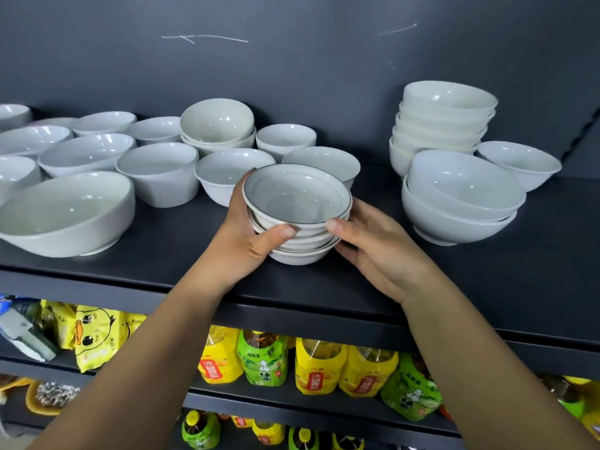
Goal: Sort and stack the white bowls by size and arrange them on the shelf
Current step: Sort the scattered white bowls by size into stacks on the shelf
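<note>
A small stack of white bowls with thin dark rims (297,203) stands on the dark shelf (324,287) near its front edge. My left hand (250,241) grips the stack's left side, thumb across the front and fingers behind. My right hand (373,248) holds its right side, thumb on the top bowl's rim. To the right stand a tall stack of white bowls (444,125) and a short stack of two larger bowls (461,196). Loose white bowls of mixed sizes (159,170) crowd the shelf's left half.
A single bowl (519,164) sits behind the right stacks. A big slanted bowl (68,212) lies at the front left. The dark back wall (292,76) closes the shelf. Lower shelves hold yellow and green bottles (263,358) and snack packs (94,332).
</note>
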`<action>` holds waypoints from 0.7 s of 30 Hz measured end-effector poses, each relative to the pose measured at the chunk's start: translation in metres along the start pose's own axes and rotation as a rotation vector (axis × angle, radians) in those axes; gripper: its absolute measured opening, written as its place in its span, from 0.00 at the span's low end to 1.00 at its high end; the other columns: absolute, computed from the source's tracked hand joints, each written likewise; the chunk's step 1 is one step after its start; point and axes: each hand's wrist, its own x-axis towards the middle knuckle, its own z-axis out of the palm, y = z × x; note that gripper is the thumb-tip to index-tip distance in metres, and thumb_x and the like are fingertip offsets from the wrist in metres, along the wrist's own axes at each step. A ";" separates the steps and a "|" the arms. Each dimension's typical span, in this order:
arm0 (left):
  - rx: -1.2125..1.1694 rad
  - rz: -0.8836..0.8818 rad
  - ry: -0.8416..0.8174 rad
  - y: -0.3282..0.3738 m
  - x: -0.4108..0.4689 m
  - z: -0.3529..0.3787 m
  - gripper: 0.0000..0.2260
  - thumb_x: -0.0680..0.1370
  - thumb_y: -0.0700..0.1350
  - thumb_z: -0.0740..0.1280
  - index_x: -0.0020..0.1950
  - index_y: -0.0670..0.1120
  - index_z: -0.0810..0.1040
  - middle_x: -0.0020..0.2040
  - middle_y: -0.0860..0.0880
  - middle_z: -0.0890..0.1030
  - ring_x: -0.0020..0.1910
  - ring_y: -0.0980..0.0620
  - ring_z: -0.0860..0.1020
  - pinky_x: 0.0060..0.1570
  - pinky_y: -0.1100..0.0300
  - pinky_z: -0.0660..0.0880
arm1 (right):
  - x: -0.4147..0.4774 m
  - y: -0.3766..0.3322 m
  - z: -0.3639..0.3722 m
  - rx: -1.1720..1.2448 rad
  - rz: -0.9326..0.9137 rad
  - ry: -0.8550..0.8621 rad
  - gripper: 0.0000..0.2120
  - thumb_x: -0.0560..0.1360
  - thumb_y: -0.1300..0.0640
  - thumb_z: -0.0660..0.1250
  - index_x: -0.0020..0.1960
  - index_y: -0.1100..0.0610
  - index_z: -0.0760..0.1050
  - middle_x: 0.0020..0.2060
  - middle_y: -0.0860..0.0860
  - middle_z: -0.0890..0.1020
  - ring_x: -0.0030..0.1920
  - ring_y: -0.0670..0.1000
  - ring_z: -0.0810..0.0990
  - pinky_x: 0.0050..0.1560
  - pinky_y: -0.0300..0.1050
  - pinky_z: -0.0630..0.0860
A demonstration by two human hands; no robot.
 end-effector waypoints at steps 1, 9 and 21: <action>-0.001 -0.003 -0.008 -0.001 0.003 0.001 0.49 0.60 0.69 0.71 0.70 0.43 0.58 0.63 0.53 0.70 0.61 0.65 0.71 0.57 0.72 0.67 | 0.000 0.000 -0.001 0.005 -0.008 0.008 0.23 0.67 0.60 0.69 0.62 0.54 0.72 0.54 0.46 0.81 0.54 0.41 0.79 0.50 0.32 0.75; 0.019 -0.057 -0.086 -0.002 0.027 0.011 0.42 0.60 0.65 0.72 0.67 0.47 0.63 0.62 0.54 0.73 0.60 0.65 0.72 0.56 0.72 0.68 | 0.008 0.000 -0.009 0.036 -0.055 0.079 0.23 0.69 0.61 0.69 0.64 0.56 0.71 0.56 0.47 0.81 0.57 0.42 0.78 0.52 0.31 0.74; 0.024 -0.070 0.069 -0.009 0.045 0.036 0.42 0.61 0.60 0.69 0.68 0.40 0.61 0.61 0.52 0.72 0.57 0.68 0.72 0.54 0.76 0.68 | 0.021 -0.001 -0.011 0.009 -0.057 0.298 0.16 0.77 0.56 0.61 0.64 0.44 0.69 0.58 0.40 0.78 0.59 0.40 0.75 0.57 0.43 0.71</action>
